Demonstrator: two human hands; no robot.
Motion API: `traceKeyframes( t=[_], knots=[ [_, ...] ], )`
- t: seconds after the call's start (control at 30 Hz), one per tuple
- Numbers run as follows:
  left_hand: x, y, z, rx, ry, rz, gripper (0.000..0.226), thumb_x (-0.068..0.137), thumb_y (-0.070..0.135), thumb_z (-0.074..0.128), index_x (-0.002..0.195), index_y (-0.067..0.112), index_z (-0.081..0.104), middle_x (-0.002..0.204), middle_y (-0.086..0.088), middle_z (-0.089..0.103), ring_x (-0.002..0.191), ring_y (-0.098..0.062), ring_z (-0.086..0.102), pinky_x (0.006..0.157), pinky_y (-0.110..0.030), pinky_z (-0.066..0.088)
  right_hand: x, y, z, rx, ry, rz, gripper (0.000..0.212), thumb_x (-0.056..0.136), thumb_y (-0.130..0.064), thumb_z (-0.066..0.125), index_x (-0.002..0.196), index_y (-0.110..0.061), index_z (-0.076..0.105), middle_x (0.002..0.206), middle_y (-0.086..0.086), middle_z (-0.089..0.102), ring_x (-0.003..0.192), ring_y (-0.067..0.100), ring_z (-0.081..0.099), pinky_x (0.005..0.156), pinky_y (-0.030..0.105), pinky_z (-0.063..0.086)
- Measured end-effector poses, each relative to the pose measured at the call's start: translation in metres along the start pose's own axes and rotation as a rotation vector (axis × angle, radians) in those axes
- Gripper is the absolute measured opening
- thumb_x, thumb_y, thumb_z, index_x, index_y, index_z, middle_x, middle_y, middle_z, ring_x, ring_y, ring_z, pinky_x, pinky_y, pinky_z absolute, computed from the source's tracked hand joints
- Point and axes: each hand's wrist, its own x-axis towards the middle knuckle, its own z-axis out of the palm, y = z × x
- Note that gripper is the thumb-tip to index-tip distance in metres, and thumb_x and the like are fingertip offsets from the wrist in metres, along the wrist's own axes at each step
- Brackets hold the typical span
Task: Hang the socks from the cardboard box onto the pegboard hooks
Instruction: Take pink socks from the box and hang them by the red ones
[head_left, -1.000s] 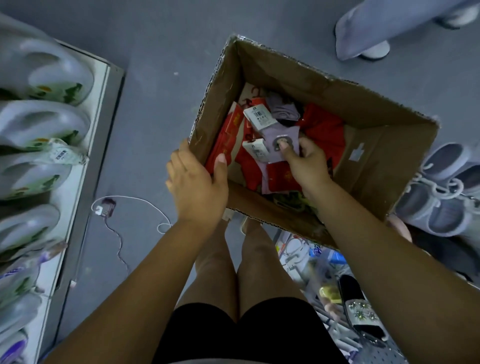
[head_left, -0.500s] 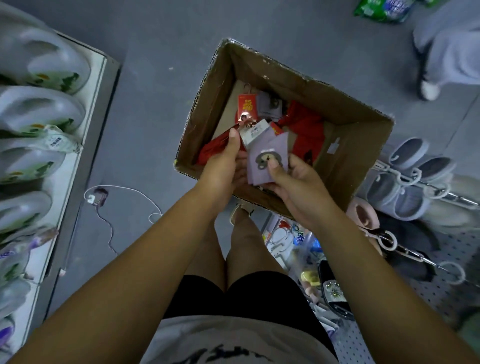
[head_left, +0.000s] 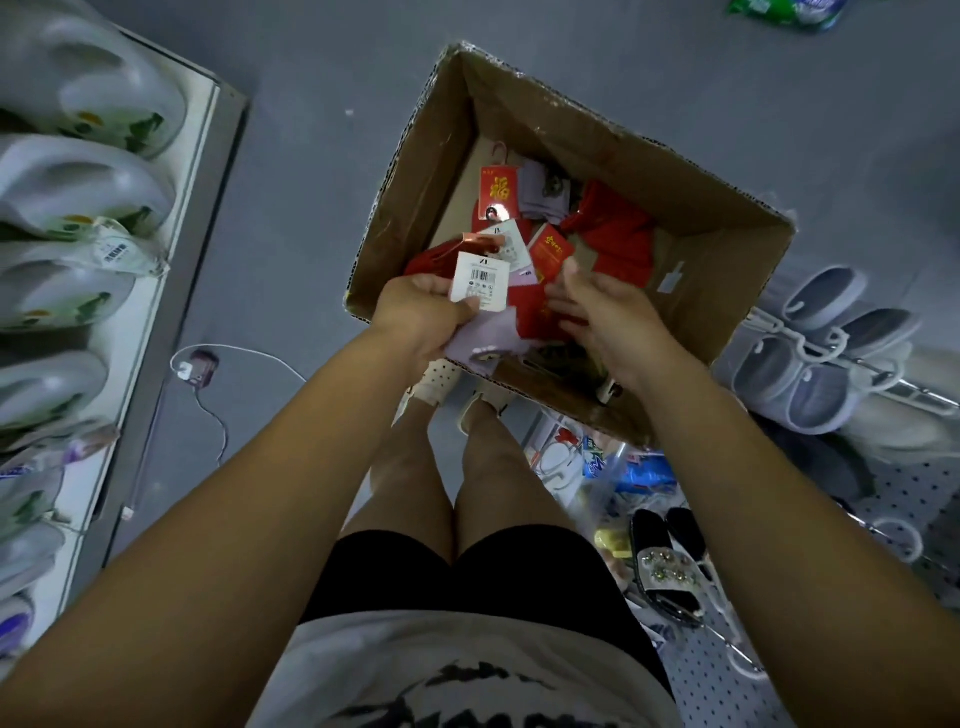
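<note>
We stand over the cardboard box (head_left: 597, 124), which sits close to our feet so we can reach in easily. Our left hand (head_left: 415, 312) has its grip clamped on a pair of purple socks (head_left: 480, 345), with the thumb pressed on the white tag (head_left: 478, 283). We think we hold them by the tag end so the top is free to slip over a hook.

Our right hand (head_left: 613, 317) has its grip apart and holds nothing. Its fingers point at a red pair (head_left: 535, 312) just beside the purple one. We cannot tell if they touch it. Maybe it wants to pull the two pairs apart.

More red socks (head_left: 618, 239) lie in the box. The pegboard (head_left: 914, 493) is low on our right, near the box, with slippers (head_left: 810, 353) hanging beside it. The purple socks are not on a hook yet.
</note>
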Motion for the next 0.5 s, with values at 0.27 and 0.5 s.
traceKeyframes(
  t=[0.27, 0.5],
  knots=[
    [-0.018, -0.011, -0.018, 0.141, -0.051, 0.009, 0.020, 0.094, 0.014, 0.072, 0.113, 0.013, 0.071, 0.119, -0.004, 0.072, 0.104, -0.019, 0.070, 0.085, -0.033, 0.062, 0.061, -0.027, 0.055, 0.145, -0.108, 0.289, 0.025, 0.097, -0.035, 0.063, 0.109, -0.013, 0.060, 0.095, 0.006, 0.071, 0.085, 0.017, 0.069, 0.079, 0.033, 0.057],
    [-0.040, -0.023, -0.046, 0.198, -0.069, 0.089, 0.018, 0.094, 0.019, 0.073, 0.111, 0.017, 0.074, 0.100, 0.008, 0.070, 0.078, 0.001, 0.069, 0.058, -0.011, 0.054, 0.031, -0.033, 0.053, 0.263, -0.030, 0.154, 0.020, 0.090, -0.012, 0.072, 0.108, -0.016, 0.065, 0.099, 0.008, 0.073, 0.087, 0.016, 0.074, 0.067, 0.027, 0.060]
  ],
)
